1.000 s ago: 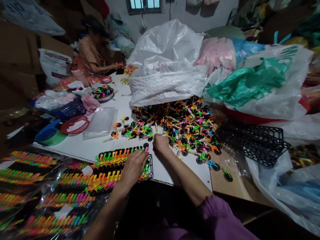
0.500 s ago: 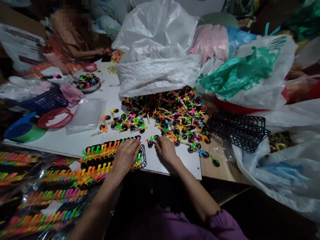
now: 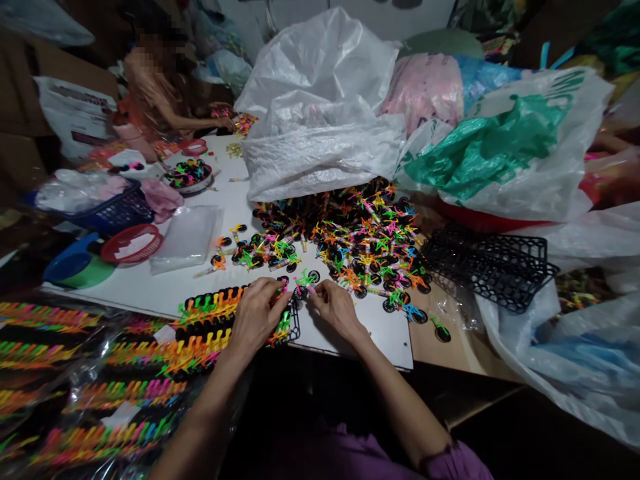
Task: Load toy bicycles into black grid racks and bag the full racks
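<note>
One green toy bicycle [image 3: 307,281] is at the right hand's [image 3: 336,307] fingertips, in the gap between the two hands. One black rack [image 3: 297,325] lies under and beside the left hand [image 3: 260,312], packed with two rows of bright toys [image 3: 213,303]; the toys in each row stand too close to count. On the white table [image 3: 233,200], one large heap [image 3: 370,247] spreads beyond the right hand and one smaller cluster [image 3: 263,250] lies beyond the left; both are too tangled to count. One white sack [image 3: 325,157] sits past the heap. Farther out to the left of the left hand are one stack of clear bags [image 3: 186,237], one red basket [image 3: 150,251], one blue basket [image 3: 137,205] and one bowl [image 3: 193,189] filled with toys. Well right of the right hand rest several spare black racks [image 3: 493,267], overlapping so that their number is unclear.

The two hands are apart. The right hand's thumb and fingers are pinched together on the green toy bicycle. The left hand is half curled, palm down over the packed rows, its fingertips at the rack's near-right end; whether they grip a toy cannot be told.
</note>
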{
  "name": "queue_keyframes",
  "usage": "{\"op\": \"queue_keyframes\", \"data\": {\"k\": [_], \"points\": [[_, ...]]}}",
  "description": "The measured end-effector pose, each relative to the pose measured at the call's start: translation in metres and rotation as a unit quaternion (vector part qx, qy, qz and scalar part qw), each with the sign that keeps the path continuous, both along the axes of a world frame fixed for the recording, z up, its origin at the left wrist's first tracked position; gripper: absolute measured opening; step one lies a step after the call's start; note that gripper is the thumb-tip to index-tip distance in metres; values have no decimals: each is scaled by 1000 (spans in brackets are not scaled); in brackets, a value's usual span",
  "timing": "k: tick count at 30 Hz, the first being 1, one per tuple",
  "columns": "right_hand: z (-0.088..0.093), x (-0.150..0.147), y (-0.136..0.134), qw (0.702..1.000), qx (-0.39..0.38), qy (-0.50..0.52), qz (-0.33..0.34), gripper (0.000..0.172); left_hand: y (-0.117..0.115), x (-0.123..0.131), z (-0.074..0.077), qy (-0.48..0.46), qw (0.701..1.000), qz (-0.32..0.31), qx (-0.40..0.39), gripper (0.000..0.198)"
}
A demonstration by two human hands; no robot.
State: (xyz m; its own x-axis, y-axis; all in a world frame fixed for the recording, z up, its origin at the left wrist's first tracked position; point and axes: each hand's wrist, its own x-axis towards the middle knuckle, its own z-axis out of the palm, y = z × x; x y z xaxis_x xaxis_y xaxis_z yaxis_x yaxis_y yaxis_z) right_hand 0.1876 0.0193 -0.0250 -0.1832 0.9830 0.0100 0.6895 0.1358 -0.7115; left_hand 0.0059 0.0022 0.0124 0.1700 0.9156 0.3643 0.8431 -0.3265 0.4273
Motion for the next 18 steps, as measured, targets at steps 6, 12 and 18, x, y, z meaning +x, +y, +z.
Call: {"op": "queue_keyframes", "data": {"k": [6, 12, 18], "points": [[17, -13, -10, 997, 49, 54, -8, 19, 1, 13, 13, -18, 997, 73, -35, 26], [19, -17, -16, 996, 62, 67, 1, 20, -5, 22, 14, -39, 988, 146, -15, 27], [-5, -14, -7, 999, -12, 47, 7, 14, -1, -3, 15, -14, 997, 69, -42, 28]]}}
